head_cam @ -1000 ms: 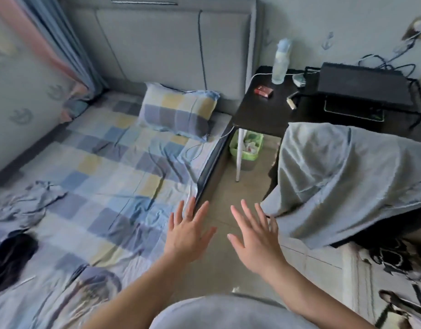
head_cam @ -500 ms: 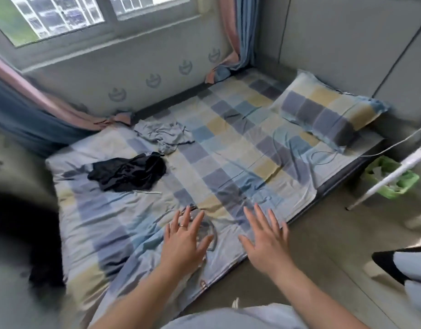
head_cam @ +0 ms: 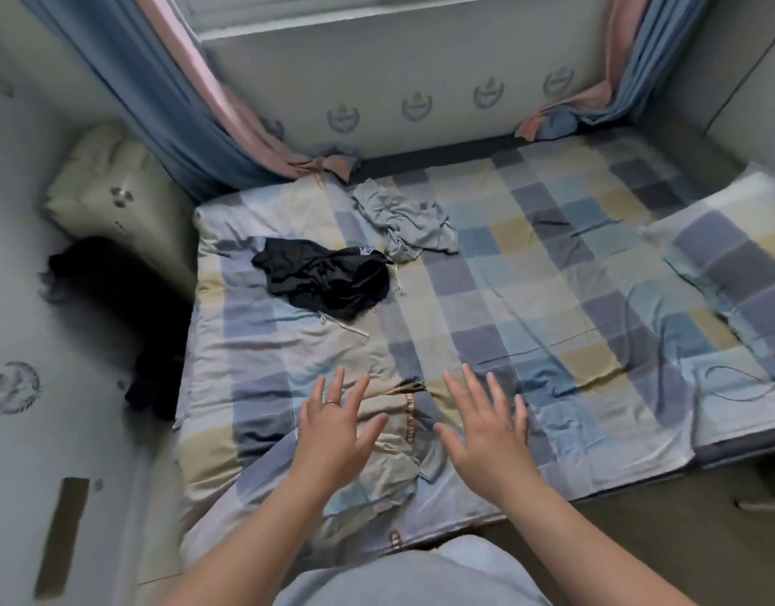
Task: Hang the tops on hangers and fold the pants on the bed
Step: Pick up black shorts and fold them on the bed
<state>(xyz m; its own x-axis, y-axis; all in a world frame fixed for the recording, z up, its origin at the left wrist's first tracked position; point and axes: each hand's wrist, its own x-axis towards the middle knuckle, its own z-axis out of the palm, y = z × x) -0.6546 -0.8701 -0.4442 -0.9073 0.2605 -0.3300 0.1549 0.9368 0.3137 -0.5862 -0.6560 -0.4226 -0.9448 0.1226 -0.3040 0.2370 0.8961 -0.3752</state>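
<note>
Wide, empty fingers [head_cam: 472,387] of left hand [head_cam: 333,439] and right hand [head_cam: 486,443]; black garment [head_cam: 324,279], maybe pants, well beyond.

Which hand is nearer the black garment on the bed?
Left. The left hand is in line with the black garment, nearer the camera; the right hand is farther right.
</note>
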